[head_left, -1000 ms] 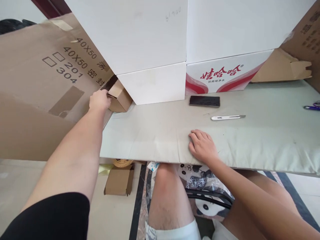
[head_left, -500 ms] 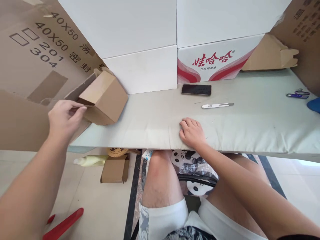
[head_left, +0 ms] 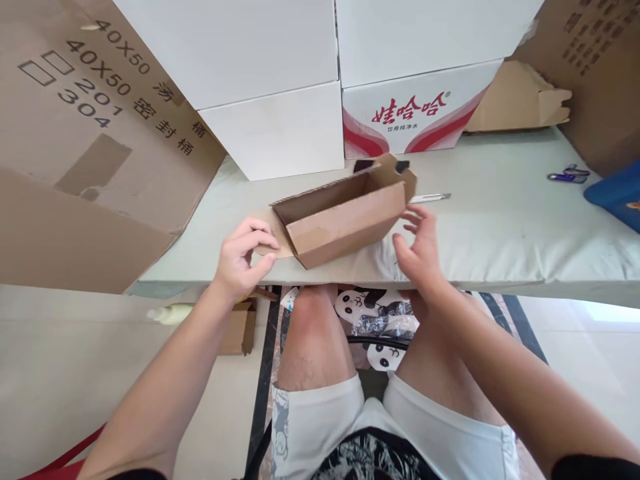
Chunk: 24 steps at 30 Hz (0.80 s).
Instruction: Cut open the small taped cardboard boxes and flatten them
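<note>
A small open brown cardboard box [head_left: 345,217] lies tilted on the pale table top [head_left: 500,220], near its front edge. My left hand [head_left: 245,257] pinches the flap at the box's left end. My right hand [head_left: 420,247] hovers just right of the box with fingers spread, holding nothing. The box hides most of a black phone [head_left: 361,165] behind it. A white utility knife [head_left: 433,197] pokes out beside the box's right end.
White boxes [head_left: 270,87] and a red-and-white printed carton [head_left: 410,113] are stacked at the table's back. A big brown carton [head_left: 85,133] stands left. Scissors [head_left: 567,176] and a blue object [head_left: 617,200] lie far right. Another small box [head_left: 237,330] sits on the floor.
My left hand has pulled the small box from beside the big carton to the table's middle. My right hand has lifted off the table edge and opened next to the box.
</note>
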### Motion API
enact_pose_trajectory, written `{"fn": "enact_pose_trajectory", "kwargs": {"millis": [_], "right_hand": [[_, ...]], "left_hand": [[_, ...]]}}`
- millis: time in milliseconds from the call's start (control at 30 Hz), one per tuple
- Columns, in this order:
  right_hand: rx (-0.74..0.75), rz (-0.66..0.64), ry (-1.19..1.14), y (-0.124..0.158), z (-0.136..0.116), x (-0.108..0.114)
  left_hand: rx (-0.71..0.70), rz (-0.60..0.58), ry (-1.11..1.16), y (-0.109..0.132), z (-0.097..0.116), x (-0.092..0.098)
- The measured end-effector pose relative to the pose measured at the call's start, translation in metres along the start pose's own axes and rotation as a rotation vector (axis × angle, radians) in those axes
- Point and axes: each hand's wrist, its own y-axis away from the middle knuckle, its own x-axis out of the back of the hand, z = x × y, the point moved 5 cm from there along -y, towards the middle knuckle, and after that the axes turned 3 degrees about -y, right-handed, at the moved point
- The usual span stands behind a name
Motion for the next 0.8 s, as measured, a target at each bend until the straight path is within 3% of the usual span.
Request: {"fn": "enact_pose_trajectory", "kwargs": {"millis": [100,200,300,433,567,667,800], "right_hand": [[0.097,0.14,-0.025,-0.011,-0.022,0.053],[0.214,0.075,0.145,-0.022,-0.046,0.076],[0.282,-0.025,0.263,-0.025,-0.057,0.073],[0.343,-0.083,0.225,-0.016,-0.062,0.065],[0.378,-0.173,0.116,-0.009,-0.064,0.068],[0.431,-0.241,0.098,-0.01,-0.065,0.076],[0.528,-0.329,0.011,-0.011,-0.07,0.089]], "left_hand": [[0.023,0.012,-0.007,-0.014,0.01,-0.019],[0.025,0.08,-0.027,-0.026,0.019,-0.03],[0.072,0.101,-0.08,-0.035,0.022,-0.037],[0.135,0.054,-0.147,-0.038,0.016,-0.039],[0.092,-0.082,-0.129,-0.042,0.004,-0.038],[0.135,-0.182,-0.133,-0.048,-0.002,-0.036],[0.2,-0.348,-0.137,-0.052,0.011,-0.034]]}}
